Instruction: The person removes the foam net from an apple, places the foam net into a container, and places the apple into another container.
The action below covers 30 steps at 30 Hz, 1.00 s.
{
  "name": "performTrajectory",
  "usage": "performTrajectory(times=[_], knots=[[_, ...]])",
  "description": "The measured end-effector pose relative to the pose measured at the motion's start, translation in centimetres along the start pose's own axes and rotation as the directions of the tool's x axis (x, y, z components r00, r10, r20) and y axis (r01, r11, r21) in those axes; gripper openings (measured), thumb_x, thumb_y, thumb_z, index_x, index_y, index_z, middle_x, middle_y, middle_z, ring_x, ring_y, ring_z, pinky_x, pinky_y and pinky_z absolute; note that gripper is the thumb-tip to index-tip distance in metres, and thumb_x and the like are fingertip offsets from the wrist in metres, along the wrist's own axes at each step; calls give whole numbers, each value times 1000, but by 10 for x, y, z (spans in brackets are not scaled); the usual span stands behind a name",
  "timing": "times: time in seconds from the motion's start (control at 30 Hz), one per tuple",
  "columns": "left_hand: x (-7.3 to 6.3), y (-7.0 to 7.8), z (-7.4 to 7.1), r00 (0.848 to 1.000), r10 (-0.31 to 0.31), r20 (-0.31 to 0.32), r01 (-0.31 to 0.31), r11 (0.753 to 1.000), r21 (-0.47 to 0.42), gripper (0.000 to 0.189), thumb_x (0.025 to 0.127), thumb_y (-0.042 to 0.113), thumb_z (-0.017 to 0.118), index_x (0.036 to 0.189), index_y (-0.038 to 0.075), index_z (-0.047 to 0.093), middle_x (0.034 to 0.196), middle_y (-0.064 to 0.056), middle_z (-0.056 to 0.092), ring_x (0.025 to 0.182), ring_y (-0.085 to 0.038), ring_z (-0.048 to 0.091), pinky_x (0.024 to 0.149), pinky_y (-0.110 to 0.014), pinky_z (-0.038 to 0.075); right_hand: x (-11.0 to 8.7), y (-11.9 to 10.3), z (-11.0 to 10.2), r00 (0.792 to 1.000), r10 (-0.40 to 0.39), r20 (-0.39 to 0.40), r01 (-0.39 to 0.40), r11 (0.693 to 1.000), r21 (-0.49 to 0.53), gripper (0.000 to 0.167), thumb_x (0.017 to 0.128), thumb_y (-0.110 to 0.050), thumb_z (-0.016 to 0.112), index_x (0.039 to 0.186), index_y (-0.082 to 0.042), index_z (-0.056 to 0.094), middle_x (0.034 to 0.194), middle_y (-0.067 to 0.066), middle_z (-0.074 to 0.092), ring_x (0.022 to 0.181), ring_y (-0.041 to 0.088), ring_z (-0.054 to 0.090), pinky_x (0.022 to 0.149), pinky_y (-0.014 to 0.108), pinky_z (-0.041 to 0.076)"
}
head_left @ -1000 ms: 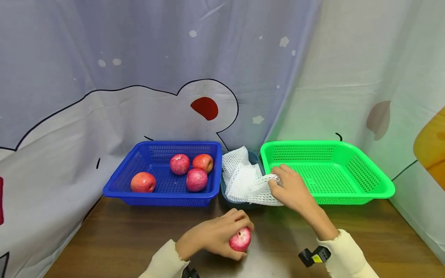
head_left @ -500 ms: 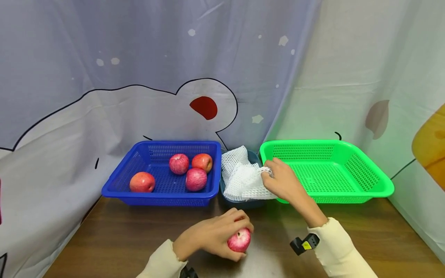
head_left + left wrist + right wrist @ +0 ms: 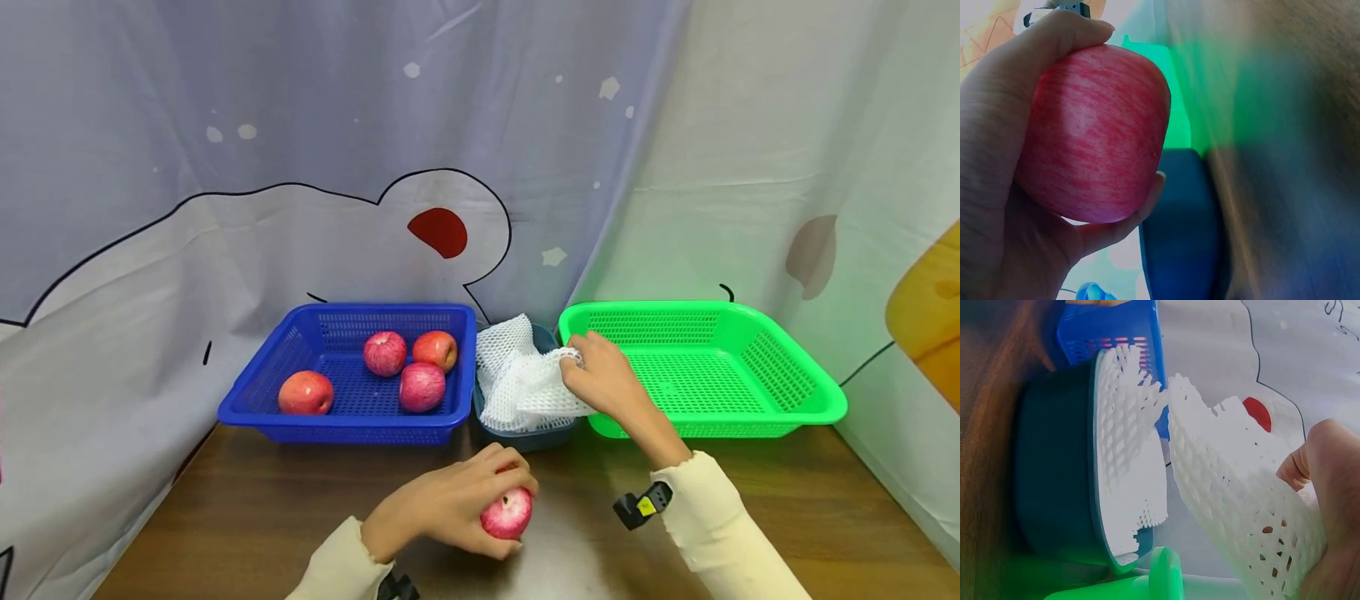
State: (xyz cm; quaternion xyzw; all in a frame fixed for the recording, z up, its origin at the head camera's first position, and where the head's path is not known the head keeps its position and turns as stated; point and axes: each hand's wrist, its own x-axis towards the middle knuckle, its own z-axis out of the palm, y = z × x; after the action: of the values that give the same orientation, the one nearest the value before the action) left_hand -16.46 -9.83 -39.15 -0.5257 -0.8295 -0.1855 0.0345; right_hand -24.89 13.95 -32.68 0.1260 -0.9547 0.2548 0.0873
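My left hand (image 3: 457, 504) grips a red-pink striped apple (image 3: 506, 513) low over the table's front middle. In the left wrist view, thumb and fingers curl round the apple (image 3: 1097, 134), which covers part of the palm. My right hand (image 3: 603, 379) pinches the edge of a white foam net sleeve (image 3: 1235, 481) above the dark teal tub (image 3: 1054, 462). More white foam nets (image 3: 1125, 450) are heaped inside that tub, some rising past its rim. In the head view the held sleeve (image 3: 555, 392) overlaps the heap.
A blue basket (image 3: 345, 421) with several apples (image 3: 422, 387) stands left of the tub. To the right is a green basket (image 3: 780, 417), its near left corner behind my right forearm. All rest on a brown wooden table (image 3: 247, 500), against a printed curtain (image 3: 337, 125).
My right hand has moved left and a little away from me, bringing the foam net sleeve further over the tub. The left hand keeps its grip on the apple and has barely shifted.
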Motion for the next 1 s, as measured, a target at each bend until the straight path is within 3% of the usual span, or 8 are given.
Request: performTrajectory(times=[0.13,0.33,0.57,0.83,1.0], knots=[[-2,0,-2,1000,-3,-13,4,1000,5,54,76,42,80,119,20,57,116,6,53,108,-8,48,85,-4,39,5,0,1,1000,12,-8,-12,1000,-1,22,92,-21,45,94,-5,60,91,12,56,85,28,52,70,39,41],[-3,0,-5,1000,-18,-4,18,1000,0,57,77,43,80,122,20,54,117,5,53,109,-8,48,86,-4,39,12,1,3,1000,5,-5,-5,1000,-24,30,92,-21,46,106,0,62,98,15,58,90,30,54,74,43,45],[-5,0,-8,1000,-14,-12,14,1000,-3,57,77,43,79,122,18,55,118,5,53,109,-8,48,86,-4,40,19,0,6,1000,-3,8,3,999,-32,23,92,-20,49,100,-1,59,97,15,56,87,29,51,72,40,43],[-7,0,-12,1000,-7,-26,7,1000,8,56,78,44,79,122,18,55,119,5,53,110,-9,48,89,-7,41,25,-6,12,999,-6,34,7,999,-37,37,92,-19,51,119,4,59,119,22,58,109,37,57,92,52,49],[-8,-3,-14,999,0,-42,0,1000,18,56,79,44,78,122,18,54,119,4,53,111,-9,49,91,-9,43,30,-8,16,998,25,59,-23,999,-29,37,92,-17,52,122,4,55,122,23,56,110,39,56,93,53,48]])
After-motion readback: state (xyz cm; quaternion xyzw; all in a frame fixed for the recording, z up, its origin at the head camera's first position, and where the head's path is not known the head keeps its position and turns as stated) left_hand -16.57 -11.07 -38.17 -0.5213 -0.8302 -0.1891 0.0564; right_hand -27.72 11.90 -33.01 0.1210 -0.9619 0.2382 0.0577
